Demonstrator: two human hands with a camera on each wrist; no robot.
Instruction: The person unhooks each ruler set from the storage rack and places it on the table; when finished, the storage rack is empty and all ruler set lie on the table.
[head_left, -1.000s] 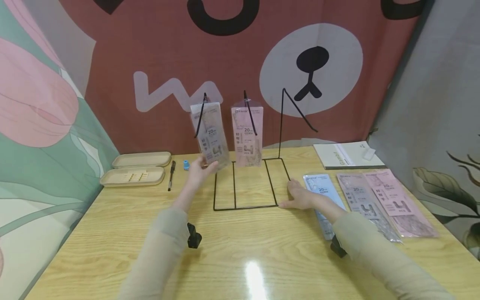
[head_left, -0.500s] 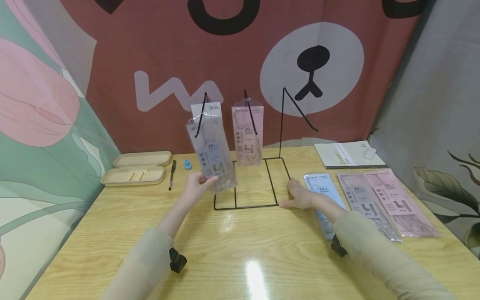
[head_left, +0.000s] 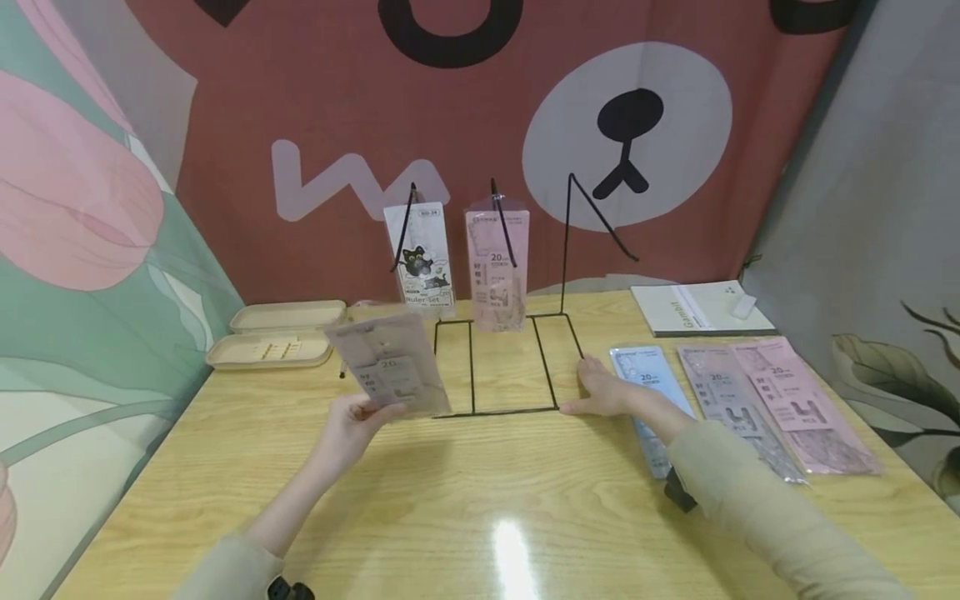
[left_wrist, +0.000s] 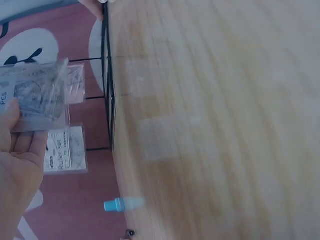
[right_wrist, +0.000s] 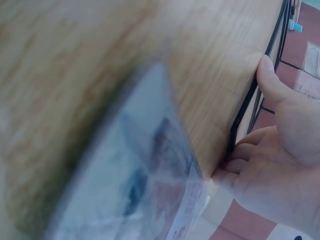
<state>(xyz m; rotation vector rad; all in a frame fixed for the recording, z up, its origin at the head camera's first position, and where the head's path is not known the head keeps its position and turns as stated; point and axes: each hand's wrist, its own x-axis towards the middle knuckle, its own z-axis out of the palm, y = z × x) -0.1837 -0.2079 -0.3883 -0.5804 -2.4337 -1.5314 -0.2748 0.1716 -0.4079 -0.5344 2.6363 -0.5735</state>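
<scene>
Light wooden table (head_left: 465, 508), black wire rack (head_left: 498, 367), two beige trays (head_left: 273, 333), three flat ruler packs (head_left: 742, 400), notebook (head_left: 697, 310)

Light wooden table (head_left: 480, 517) against cloth backdrop printed with brown bear face (head_left: 525, 125). Far left on table: two beige oblong plastic trays (head_left: 273, 335), one behind other; black pen (head_left: 342, 371) just beside them; small blue cap (left_wrist: 122, 204) near table's far edge. Far right corner: white booklet (head_left: 697, 308) with small clear piece on top. Right side: three flat packets lying side by side, blue packet (head_left: 647, 371), grey packet (head_left: 723, 392), pink packet (head_left: 795, 400), pink overlapping grey.
</scene>
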